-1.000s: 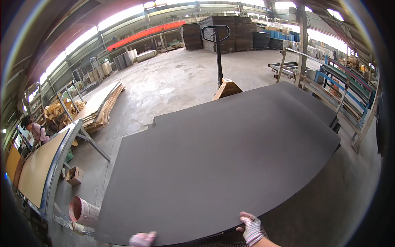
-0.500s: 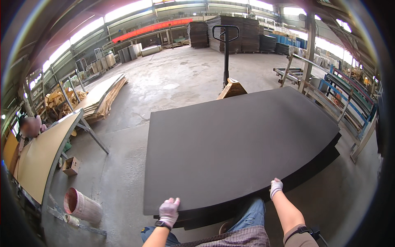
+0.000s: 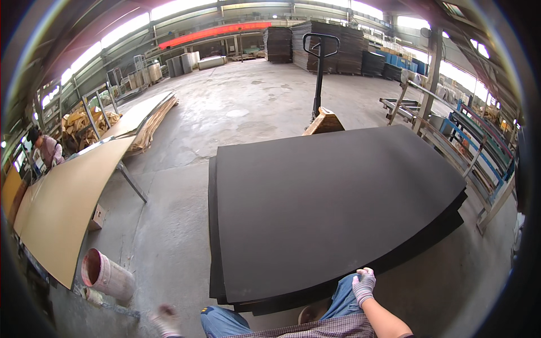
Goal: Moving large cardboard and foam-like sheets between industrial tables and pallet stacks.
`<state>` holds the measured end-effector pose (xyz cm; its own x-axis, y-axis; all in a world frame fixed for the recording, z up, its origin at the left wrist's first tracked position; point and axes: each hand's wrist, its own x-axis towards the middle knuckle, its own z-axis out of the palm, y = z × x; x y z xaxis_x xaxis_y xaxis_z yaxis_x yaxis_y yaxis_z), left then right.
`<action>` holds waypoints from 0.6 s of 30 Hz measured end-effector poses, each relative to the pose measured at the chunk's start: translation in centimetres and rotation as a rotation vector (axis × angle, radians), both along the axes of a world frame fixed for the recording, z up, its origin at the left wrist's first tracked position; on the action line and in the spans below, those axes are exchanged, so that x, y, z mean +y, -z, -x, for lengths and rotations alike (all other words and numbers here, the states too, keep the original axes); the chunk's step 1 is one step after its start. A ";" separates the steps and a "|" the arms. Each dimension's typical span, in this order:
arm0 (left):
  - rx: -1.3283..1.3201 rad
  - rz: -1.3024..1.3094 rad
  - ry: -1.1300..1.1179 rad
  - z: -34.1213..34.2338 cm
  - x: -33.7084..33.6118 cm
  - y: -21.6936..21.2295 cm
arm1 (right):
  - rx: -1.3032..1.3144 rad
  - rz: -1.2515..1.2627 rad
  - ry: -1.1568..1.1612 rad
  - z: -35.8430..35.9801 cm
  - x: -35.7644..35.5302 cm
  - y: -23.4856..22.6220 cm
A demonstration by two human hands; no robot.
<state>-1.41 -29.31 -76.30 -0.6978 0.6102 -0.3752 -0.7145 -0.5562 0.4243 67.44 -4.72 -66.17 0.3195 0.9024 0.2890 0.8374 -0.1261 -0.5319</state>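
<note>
A stack of large black sheets [image 3: 338,197] lies in front of me, its near edge by my legs. The top sheet sits offset to the right, so darker sheets beneath [image 3: 214,253] show along the left side. My right hand [image 3: 364,284], in a striped light glove, is closed at the near edge, its curled fingers on the top sheet's rim. Low on the left, my left hand [image 3: 166,322] is away from the stack and smeared by motion, so its fingers cannot be read.
A pallet truck handle [image 3: 320,67] stands behind the stack, by a wooden piece [image 3: 325,122]. On the left are a tan sheet [image 3: 73,197] on a table, a person [image 3: 48,147], a stained bucket [image 3: 107,274] and a box [image 3: 97,217]. Metal racks [image 3: 479,152] stand right.
My left hand has let go of the sheet and swung down to the left. The top sheet has shifted right, baring lower sheets at left. The tan sheet has moved over its table.
</note>
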 end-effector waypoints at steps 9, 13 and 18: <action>0.283 0.088 -0.523 18.3 -12.3 -29.9 | 0.253 -0.115 0.180 -3.9 -1.3 1.9; 0.598 0.561 -0.098 27.9 -10.0 -23.8 | 0.257 -0.256 0.289 -5.6 1.7 0.9; 0.679 0.650 -0.461 13.0 -2.9 -11.8 | 0.319 -0.318 0.169 -3.9 3.1 -4.7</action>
